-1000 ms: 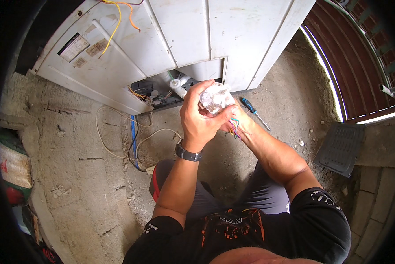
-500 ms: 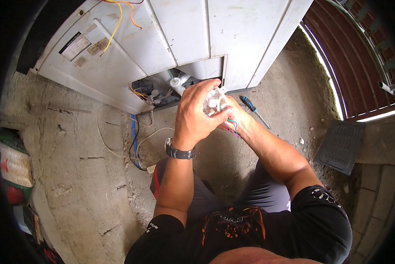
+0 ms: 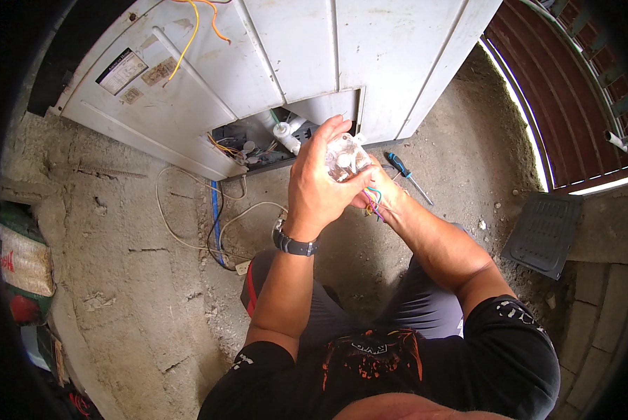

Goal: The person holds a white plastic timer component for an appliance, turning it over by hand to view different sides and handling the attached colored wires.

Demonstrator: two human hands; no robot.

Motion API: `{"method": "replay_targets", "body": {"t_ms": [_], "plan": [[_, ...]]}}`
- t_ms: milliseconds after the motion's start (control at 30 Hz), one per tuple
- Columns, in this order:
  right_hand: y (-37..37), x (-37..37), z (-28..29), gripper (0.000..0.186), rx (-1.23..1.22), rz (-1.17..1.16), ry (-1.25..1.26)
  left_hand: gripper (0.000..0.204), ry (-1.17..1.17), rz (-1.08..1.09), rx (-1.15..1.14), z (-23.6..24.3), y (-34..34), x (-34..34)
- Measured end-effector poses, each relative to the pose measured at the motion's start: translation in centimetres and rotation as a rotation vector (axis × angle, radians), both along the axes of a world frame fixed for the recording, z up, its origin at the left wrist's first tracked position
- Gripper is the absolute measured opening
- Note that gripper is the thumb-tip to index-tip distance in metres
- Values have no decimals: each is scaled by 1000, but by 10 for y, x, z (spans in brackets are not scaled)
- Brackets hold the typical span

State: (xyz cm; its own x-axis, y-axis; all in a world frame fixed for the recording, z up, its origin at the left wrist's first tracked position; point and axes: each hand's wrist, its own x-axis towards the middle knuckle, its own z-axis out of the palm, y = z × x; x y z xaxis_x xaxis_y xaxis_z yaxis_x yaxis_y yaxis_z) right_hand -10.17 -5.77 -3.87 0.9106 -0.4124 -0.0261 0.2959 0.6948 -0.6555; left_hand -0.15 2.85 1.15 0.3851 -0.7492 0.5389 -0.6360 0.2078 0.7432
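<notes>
A small clear plastic timer (image 3: 345,159) with white parts inside is held between both hands, in front of the opening in a white washing machine (image 3: 296,52). My left hand (image 3: 310,183), with a dark watch at the wrist, curls round its left side, thumb along the near edge. On the right, my right hand (image 3: 384,183) supports it from the right and below; most of its fingers are hidden. Thin coloured wires (image 3: 375,200) hang beside my right palm. Behind the hands, the opening shows a white plastic pipe fitting (image 3: 284,133) and loose wires (image 3: 223,148).
A blue-handled screwdriver (image 3: 406,175) lies on the rough concrete floor (image 3: 118,245). At right rests a dark vented panel (image 3: 542,234). Beige, black and blue cords (image 3: 214,217) run along the floor left of my legs. Yellow and orange wires (image 3: 190,42) dangle over the machine's panel.
Both hands have shifted slightly right with the timer. My left fingers have straightened and lifted a little, showing more of it; the coloured wires show more too.
</notes>
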Motion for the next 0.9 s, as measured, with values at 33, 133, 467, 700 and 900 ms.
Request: {"method": "replay_targets", "body": {"t_ms": [33, 133, 467, 700, 900], "plan": [[0, 1, -3, 68, 0, -4, -19, 87, 3, 1, 1, 0, 0, 0], [-2, 3, -9, 65, 3, -2, -57, 87, 17, 0, 0, -2, 0, 0], [-43, 6, -20, 47, 230, 207, 39, 100, 182, -152, -50, -6, 1, 14], [-34, 0, -18, 41, 18, 97, 116, 102, 163, -182, -46, -2, -1, 11], [-33, 6, -25, 39, 266, 167, 66, 103, 178, -204, -31, -5, 0, 11]]}}
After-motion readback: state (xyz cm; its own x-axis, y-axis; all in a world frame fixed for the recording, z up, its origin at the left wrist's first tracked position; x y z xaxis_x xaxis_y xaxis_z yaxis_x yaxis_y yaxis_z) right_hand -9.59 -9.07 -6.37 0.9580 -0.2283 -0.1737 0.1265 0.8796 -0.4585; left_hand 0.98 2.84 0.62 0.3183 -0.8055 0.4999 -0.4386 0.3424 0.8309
